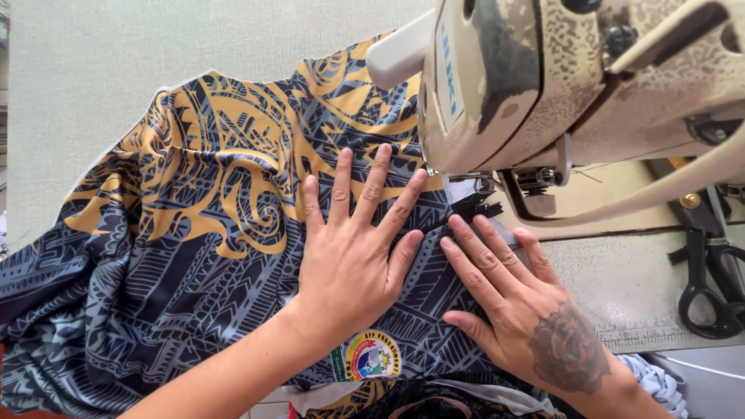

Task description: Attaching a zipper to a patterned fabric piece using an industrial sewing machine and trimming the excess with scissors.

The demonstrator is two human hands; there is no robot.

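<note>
Patterned garment lies flat under both hands.

A pale grey-green table top fills the upper left, evenly lit by soft daylight with faint shadows; a worn cream sewing machine, its paint chipped and mottled, stands over the right side; a lighter work surface lies beneath it, a ruler strip along its near edge; black scissors rest at far right.
</note>
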